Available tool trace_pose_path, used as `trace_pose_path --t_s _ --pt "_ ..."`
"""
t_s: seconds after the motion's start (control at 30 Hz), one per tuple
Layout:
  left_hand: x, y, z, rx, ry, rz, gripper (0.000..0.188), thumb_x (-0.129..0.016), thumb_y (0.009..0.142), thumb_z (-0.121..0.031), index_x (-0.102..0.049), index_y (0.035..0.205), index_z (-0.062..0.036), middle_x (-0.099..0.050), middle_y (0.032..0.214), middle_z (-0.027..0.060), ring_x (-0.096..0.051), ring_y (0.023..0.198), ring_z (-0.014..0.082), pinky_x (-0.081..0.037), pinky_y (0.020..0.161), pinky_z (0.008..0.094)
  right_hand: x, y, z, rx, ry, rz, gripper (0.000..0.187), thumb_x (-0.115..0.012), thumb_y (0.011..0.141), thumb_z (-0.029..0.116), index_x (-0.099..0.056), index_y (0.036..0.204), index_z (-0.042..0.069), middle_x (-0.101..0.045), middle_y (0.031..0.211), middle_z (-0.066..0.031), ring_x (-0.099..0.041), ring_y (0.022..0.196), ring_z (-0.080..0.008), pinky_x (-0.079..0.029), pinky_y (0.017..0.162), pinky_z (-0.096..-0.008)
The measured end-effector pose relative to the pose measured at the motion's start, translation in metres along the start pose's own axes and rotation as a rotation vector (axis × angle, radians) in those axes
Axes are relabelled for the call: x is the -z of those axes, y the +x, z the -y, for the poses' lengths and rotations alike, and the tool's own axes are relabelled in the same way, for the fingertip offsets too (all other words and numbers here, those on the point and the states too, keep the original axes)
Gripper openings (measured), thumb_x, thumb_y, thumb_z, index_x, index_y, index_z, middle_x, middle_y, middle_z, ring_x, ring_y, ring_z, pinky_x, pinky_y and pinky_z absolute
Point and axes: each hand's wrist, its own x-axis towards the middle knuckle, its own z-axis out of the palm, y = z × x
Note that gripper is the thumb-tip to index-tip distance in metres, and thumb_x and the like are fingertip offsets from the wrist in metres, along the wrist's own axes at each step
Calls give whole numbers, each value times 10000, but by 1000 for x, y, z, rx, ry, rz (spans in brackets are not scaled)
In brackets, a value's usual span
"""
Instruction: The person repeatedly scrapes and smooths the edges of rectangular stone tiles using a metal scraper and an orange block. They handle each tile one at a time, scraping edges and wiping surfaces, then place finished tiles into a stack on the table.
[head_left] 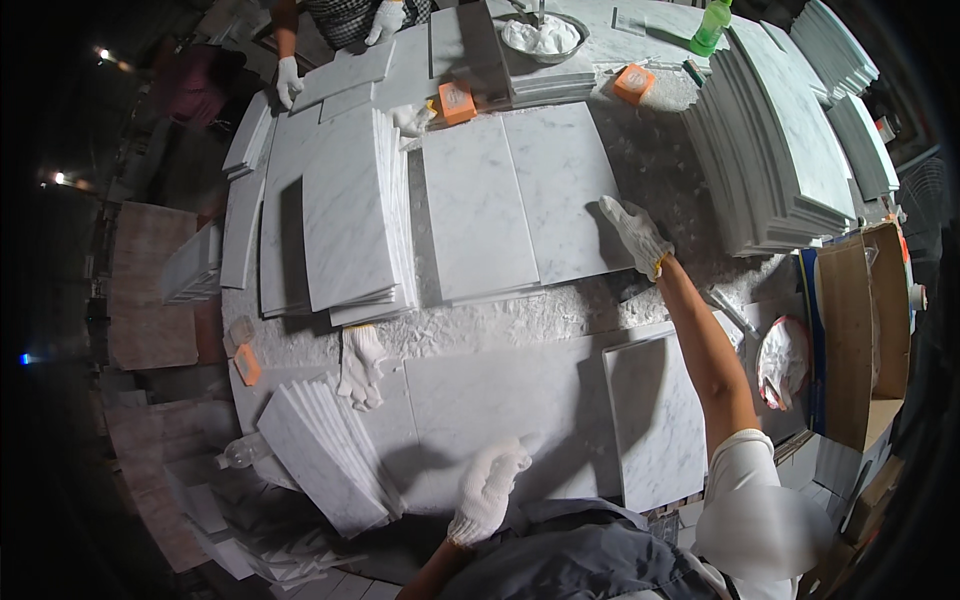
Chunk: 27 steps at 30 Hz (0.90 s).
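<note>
My right hand point(635, 235), in a white knit glove, is stretched out over the right edge of a grey-veined white marble tile point(560, 190). Its fingers are extended and lie along that edge. A second marble tile point(475, 210) sits flush against the first one's left side. Close to my body, my left hand point(488, 492), gloved too, is curled closed above the near slabs point(480, 400); whatever its fingers hold, if anything, is hidden. To its right a single loose tile point(655, 420) lies at a slant.
Tall tile stacks stand at right point(770, 140) and left point(350, 210); a tilted stack point(325, 455) sits near left. Orange blocks point(457, 102), a bowl of white paste point(545, 38) and a green bottle point(711, 27) are farther back. A co-worker's gloved hand point(289, 82) is at far left.
</note>
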Motion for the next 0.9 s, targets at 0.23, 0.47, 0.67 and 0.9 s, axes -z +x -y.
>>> trace_pose_path --t_s 0.23,0.47,0.67,0.9 --pt "-3 -9 8 4 -74 -83 317 -668 976 -173 -672 1237 8 -753 993 -2 -519 742 45 -455 701 215 2 5 2 -37 -159 -37 936 -600 937 726 -516 1496 -21 -580 1451 -219 -534 1352 -312 -404 1137 -414" --pt "0 -11 25 -148 -61 -5 270 -627 1044 -122 -645 1290 -13 -697 1020 34 -583 817 60 -479 694 212 -1 -5 23 23 -50 -42 689 -661 959 627 -687 1260 8 -678 1140 -109 -588 1100 -212 -461 978 -363" --pt "-2 -13 39 -340 34 16 247 -617 1062 -112 -637 1290 -21 -655 918 13 -554 733 73 -479 655 224 -7 -23 44 126 14 -79 418 -697 994 503 -674 900 96 -511 762 69 -421 717 -57 -380 627 -278" --pt "-5 -11 54 -514 96 -3 227 -678 1004 -57 -667 1228 -22 -748 1001 110 -718 822 153 -564 689 284 -41 -83 100 320 29 111 420 -628 1062 423 -751 1211 50 -665 917 78 -549 792 -30 -458 705 -229"
